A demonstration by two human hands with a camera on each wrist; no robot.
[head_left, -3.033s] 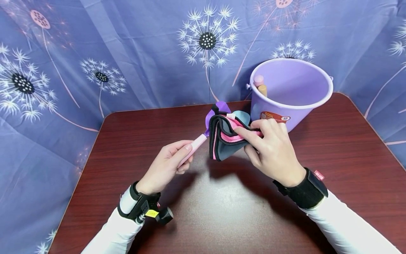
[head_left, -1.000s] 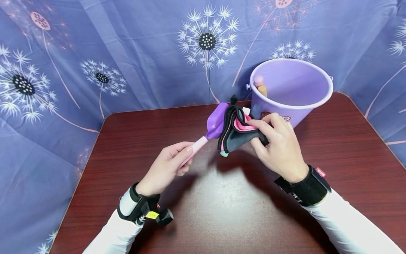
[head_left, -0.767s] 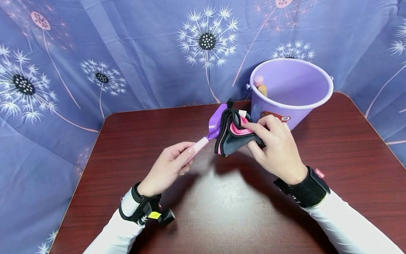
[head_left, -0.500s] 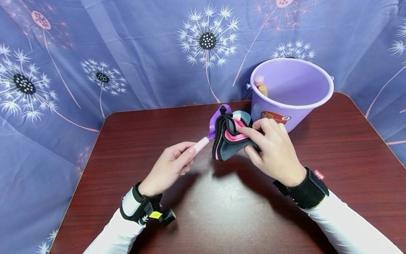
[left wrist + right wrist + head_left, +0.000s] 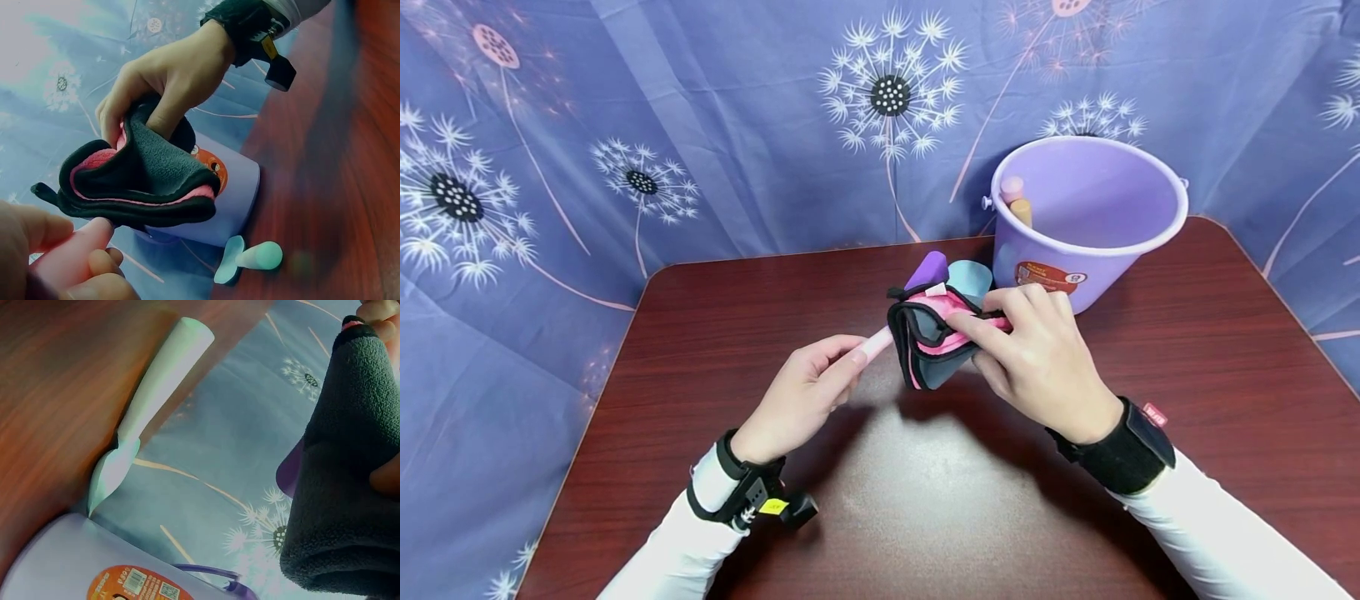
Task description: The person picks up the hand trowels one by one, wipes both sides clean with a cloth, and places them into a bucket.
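We're mid-wipe. Left hand (image 5: 801,392), lower centre-left of the head view, pinches the pink handle of the purple scoop (image 5: 925,271); its blade pokes out just above the cloth at frame centre. Right hand (image 5: 1037,358) has fingers and thumb curled round the folded cloth (image 5: 928,342) (grey outside, pink inside, black edging), which is wrapped over the scoop's neck.

To do this step well, as we read it:
- Keep the left pinch firm and low on the handle so the scoop can't twist.
- Squeeze the cloth around the blade and drag along its length, not across.
- Rotate the handle between strokes to reach both faces.
- Keep the work above the table (image 5: 925,500) and short of the bucket (image 5: 1097,233), which sits close behind in the upper right.

Count:
- 2 hands, both holding.
- 1 cloth.
- 1 purple scoop in hand.
- 1 mint-green scoop (image 5: 150,400) lying on the table against the bucket's base, behind the cloth.
- 1 purple bucket with an orange label.
- 2 handle tips (image 5: 1015,200) at the bucket's inner left rim, 1 pink and 1 tan; possibly more tools lower down, the view doesn't reach the bottom.
- 1 dandelion-print backdrop (image 5: 700,125).
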